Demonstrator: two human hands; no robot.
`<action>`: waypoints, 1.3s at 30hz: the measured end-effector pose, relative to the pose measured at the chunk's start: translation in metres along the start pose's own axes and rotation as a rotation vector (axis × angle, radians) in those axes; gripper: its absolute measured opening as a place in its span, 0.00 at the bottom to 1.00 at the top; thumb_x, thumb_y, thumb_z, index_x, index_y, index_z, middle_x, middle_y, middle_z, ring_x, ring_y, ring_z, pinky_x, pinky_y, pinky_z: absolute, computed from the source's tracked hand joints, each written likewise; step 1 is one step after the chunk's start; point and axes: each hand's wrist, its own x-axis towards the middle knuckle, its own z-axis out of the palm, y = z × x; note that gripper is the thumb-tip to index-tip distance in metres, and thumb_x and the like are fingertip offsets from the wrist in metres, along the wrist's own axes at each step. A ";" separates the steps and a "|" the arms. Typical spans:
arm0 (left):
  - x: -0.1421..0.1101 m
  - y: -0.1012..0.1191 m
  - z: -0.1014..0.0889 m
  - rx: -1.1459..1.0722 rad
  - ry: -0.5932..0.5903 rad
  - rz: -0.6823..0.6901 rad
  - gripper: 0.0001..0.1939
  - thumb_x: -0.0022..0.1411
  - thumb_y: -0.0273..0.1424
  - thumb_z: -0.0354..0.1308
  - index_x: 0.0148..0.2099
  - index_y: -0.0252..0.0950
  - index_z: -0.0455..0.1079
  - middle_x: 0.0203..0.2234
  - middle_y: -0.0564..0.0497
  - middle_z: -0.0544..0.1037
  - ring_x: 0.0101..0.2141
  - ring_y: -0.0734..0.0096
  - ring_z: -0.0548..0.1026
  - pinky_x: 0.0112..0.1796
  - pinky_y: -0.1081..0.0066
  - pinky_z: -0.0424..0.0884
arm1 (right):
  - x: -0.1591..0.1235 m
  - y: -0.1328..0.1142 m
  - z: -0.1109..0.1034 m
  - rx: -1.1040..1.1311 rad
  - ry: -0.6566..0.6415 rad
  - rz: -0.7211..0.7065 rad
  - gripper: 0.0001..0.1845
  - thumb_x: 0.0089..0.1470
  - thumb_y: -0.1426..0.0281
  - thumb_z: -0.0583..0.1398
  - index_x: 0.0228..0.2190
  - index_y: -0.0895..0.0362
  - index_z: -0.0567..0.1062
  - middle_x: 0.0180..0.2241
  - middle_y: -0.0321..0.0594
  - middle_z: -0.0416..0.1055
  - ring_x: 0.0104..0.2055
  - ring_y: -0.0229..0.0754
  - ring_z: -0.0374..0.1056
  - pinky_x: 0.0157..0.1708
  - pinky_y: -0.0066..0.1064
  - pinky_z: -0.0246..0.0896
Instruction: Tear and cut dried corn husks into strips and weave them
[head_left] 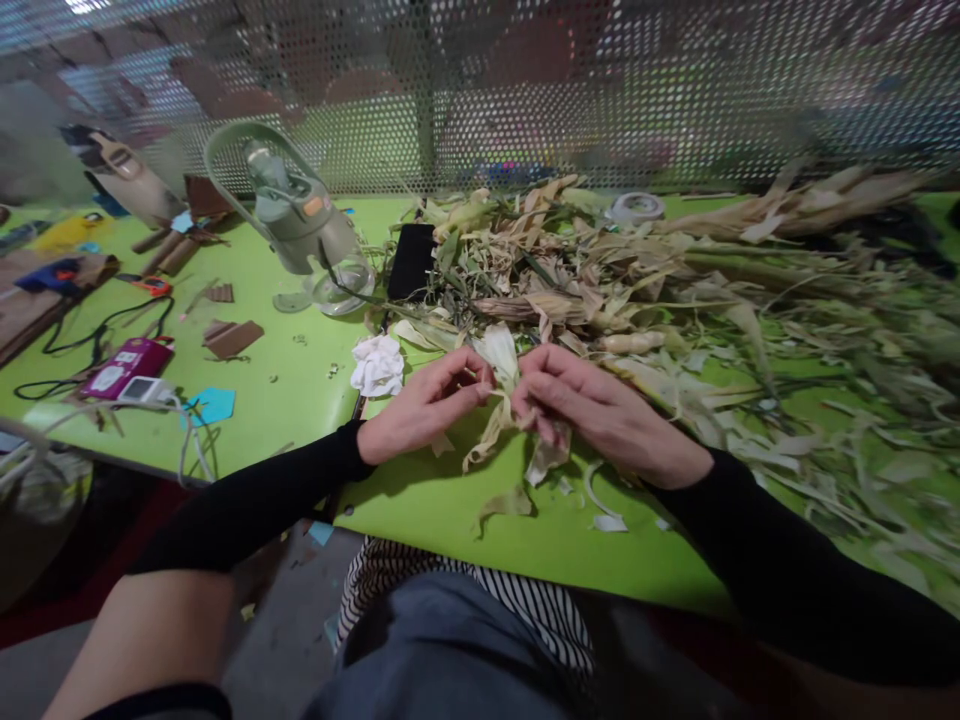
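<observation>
Both my hands rest on the green table [300, 400] near its front edge, in black sleeves. My left hand [424, 405] pinches one side of a pale dry corn husk strip [501, 362], fingers closed on it. Closed on the other side of the same strip is my right hand [607, 412], with husk ends hanging below its fingers. Loose husk scraps [502, 505] lie on the table under my hands.
A big heap of dried corn husks and stalks [675, 270] covers the table's right half. A crumpled white tissue [377, 365], a black phone [412, 260], a small green fan [300, 210], a pink device [127, 365] with cables, and a tape roll [634, 208] lie around. A perforated screen [480, 90] stands behind.
</observation>
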 end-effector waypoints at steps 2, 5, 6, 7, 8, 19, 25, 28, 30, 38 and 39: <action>0.000 0.000 0.003 -0.187 -0.010 -0.107 0.11 0.67 0.39 0.56 0.38 0.38 0.61 0.29 0.55 0.67 0.27 0.78 0.65 0.29 0.73 0.65 | 0.001 0.002 0.003 -0.077 -0.049 0.020 0.21 0.62 0.49 0.60 0.34 0.53 0.65 0.28 0.33 0.70 0.26 0.34 0.64 0.26 0.28 0.61; 0.001 -0.002 0.007 -0.385 0.003 -0.235 0.14 0.65 0.41 0.59 0.38 0.39 0.59 0.27 0.57 0.64 0.23 0.80 0.61 0.25 0.75 0.60 | 0.004 0.006 0.004 -0.155 -0.057 -0.012 0.22 0.62 0.47 0.58 0.35 0.54 0.65 0.29 0.34 0.70 0.29 0.36 0.65 0.30 0.30 0.62; 0.002 -0.003 0.007 -0.434 0.004 -0.266 0.15 0.64 0.42 0.60 0.38 0.39 0.59 0.26 0.58 0.63 0.22 0.81 0.60 0.23 0.76 0.59 | 0.005 0.008 0.004 -0.178 -0.046 -0.029 0.21 0.63 0.48 0.57 0.35 0.53 0.65 0.29 0.35 0.70 0.29 0.37 0.65 0.30 0.30 0.62; 0.002 -0.003 0.008 -0.472 -0.001 -0.288 0.16 0.64 0.41 0.61 0.38 0.39 0.58 0.25 0.59 0.62 0.22 0.81 0.59 0.23 0.76 0.58 | 0.006 0.009 0.003 -0.211 -0.030 -0.050 0.21 0.64 0.48 0.56 0.35 0.53 0.65 0.29 0.35 0.70 0.29 0.37 0.64 0.29 0.30 0.61; 0.003 -0.003 0.008 -0.499 -0.012 -0.302 0.16 0.63 0.41 0.61 0.38 0.39 0.58 0.25 0.59 0.62 0.21 0.82 0.59 0.23 0.76 0.58 | 0.006 0.009 0.002 -0.260 -0.012 -0.072 0.20 0.65 0.49 0.55 0.35 0.53 0.66 0.28 0.34 0.69 0.29 0.37 0.64 0.29 0.30 0.59; -0.003 -0.007 -0.015 -0.361 0.075 -0.344 0.14 0.67 0.41 0.60 0.40 0.39 0.60 0.26 0.60 0.68 0.21 0.84 0.62 0.20 0.81 0.54 | 0.008 0.003 -0.020 -0.590 0.240 -0.133 0.17 0.66 0.53 0.54 0.33 0.53 0.65 0.28 0.37 0.67 0.27 0.39 0.61 0.27 0.32 0.54; 0.004 0.001 -0.006 -0.405 -0.094 -0.510 0.26 0.67 0.54 0.53 0.35 0.34 0.71 0.28 0.49 0.78 0.28 0.75 0.75 0.30 0.73 0.71 | 0.007 0.002 -0.003 -0.437 0.088 -0.274 0.16 0.67 0.54 0.55 0.34 0.53 0.66 0.27 0.34 0.69 0.29 0.39 0.65 0.32 0.32 0.60; 0.011 0.002 0.006 -0.567 -0.146 -0.619 0.19 0.67 0.45 0.59 0.33 0.33 0.72 0.27 0.49 0.78 0.26 0.78 0.73 0.30 0.74 0.70 | 0.007 -0.001 0.002 -0.415 0.039 -0.250 0.17 0.66 0.53 0.56 0.35 0.53 0.67 0.28 0.35 0.72 0.29 0.39 0.68 0.32 0.32 0.62; 0.013 0.001 0.010 -0.647 -0.093 -0.604 0.13 0.65 0.36 0.64 0.32 0.33 0.73 0.25 0.53 0.76 0.23 0.82 0.70 0.30 0.76 0.69 | 0.005 -0.007 0.003 -0.460 0.010 -0.238 0.17 0.65 0.53 0.57 0.34 0.53 0.69 0.29 0.36 0.74 0.30 0.40 0.69 0.33 0.33 0.63; 0.007 0.038 -0.010 -0.289 -0.079 -0.318 0.15 0.63 0.41 0.64 0.35 0.33 0.72 0.30 0.52 0.78 0.26 0.81 0.70 0.31 0.76 0.68 | -0.036 -0.046 -0.039 -0.795 0.253 -0.246 0.16 0.61 0.53 0.61 0.40 0.52 0.74 0.42 0.43 0.77 0.35 0.45 0.71 0.34 0.37 0.63; 0.008 0.046 -0.016 -0.146 -0.071 -0.249 0.15 0.64 0.41 0.64 0.35 0.33 0.73 0.29 0.52 0.78 0.27 0.80 0.70 0.32 0.75 0.68 | -0.044 -0.046 -0.049 -0.868 0.291 -0.180 0.16 0.60 0.52 0.60 0.39 0.51 0.74 0.40 0.43 0.77 0.33 0.44 0.70 0.32 0.37 0.62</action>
